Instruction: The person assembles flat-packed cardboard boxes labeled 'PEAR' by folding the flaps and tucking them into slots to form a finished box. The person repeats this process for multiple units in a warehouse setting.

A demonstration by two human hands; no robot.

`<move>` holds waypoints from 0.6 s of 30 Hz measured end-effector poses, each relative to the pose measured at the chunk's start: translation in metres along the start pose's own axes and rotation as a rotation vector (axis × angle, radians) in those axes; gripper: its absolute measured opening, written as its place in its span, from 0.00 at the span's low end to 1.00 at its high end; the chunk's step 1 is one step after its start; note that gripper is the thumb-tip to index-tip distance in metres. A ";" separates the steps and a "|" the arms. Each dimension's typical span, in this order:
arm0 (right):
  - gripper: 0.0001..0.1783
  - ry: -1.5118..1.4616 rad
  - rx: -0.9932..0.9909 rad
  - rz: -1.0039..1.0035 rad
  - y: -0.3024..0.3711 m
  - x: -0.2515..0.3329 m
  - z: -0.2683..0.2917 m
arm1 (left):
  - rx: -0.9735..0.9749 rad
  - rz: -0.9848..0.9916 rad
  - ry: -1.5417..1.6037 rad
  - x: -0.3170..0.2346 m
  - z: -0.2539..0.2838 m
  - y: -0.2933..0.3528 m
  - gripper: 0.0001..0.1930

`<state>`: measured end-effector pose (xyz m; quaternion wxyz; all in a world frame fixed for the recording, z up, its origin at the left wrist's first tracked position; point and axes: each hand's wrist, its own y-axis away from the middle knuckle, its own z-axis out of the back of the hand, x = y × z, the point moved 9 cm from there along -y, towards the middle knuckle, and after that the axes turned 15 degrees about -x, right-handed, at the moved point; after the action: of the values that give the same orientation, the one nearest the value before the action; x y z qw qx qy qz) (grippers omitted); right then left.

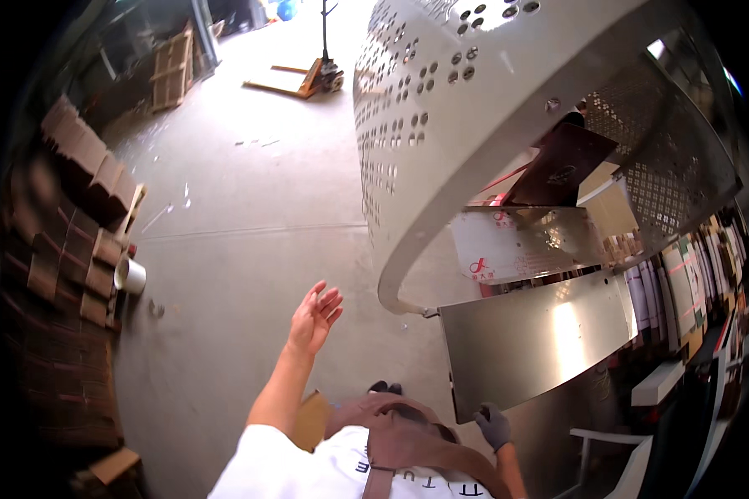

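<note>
My bare left hand [314, 318] is raised over the floor, left of a grey metal housing with round perforations [424, 141]. Its fingers are stretched out and it holds nothing. In a dark grey glove, my right hand [495, 427] is at the near edge of a smooth metal panel [528, 337], its fingers curled together. Whether they grip that edge or something small is hidden. Behind the panel, inside the housing's curved frame, lies a sheet with a printed protective film [528, 241]. A dark red board [562, 166] leans above it.
Stacked brown cardboard [66, 274] lines the left side, with a white bucket-like container [131, 275] beside it. An orange pallet jack [308, 79] and an upright wooden pallet [171, 70] stand farther off. Rows of flat pieces [682, 283] and white metal frames [659, 384] are at right.
</note>
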<state>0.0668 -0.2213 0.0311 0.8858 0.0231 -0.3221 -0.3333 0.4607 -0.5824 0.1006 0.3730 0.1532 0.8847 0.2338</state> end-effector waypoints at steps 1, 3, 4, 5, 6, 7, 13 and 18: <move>0.24 0.001 -0.007 0.037 -0.013 0.023 0.000 | -0.059 0.017 0.007 -0.002 0.025 -0.019 0.19; 0.25 -0.035 0.005 0.091 -0.036 0.061 0.001 | -0.207 0.051 -0.034 0.005 0.080 -0.056 0.21; 0.25 -0.048 0.008 0.117 -0.043 0.076 0.004 | -0.269 0.047 -0.085 0.013 0.123 -0.077 0.22; 0.26 -0.043 0.033 0.123 -0.051 0.090 0.005 | -0.327 0.044 -0.139 0.019 0.165 -0.099 0.24; 0.27 -0.030 0.061 0.125 -0.057 0.100 0.009 | -0.471 0.111 -0.164 0.040 0.221 -0.118 0.25; 0.28 -0.008 0.081 0.121 -0.059 0.103 0.014 | -0.573 0.133 -0.262 0.061 0.261 -0.126 0.26; 0.31 0.036 0.049 0.010 -0.069 0.098 0.026 | -0.665 0.366 -0.574 0.186 0.357 -0.098 0.16; 0.34 -0.081 -0.126 -0.101 -0.074 0.093 0.054 | -0.390 0.697 -0.914 0.244 0.341 -0.066 0.12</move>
<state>0.0461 -0.3261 0.1064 0.8538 -0.0301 -0.3345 -0.3978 0.5396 -0.4270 -0.2865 0.6378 0.4475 0.4737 0.4106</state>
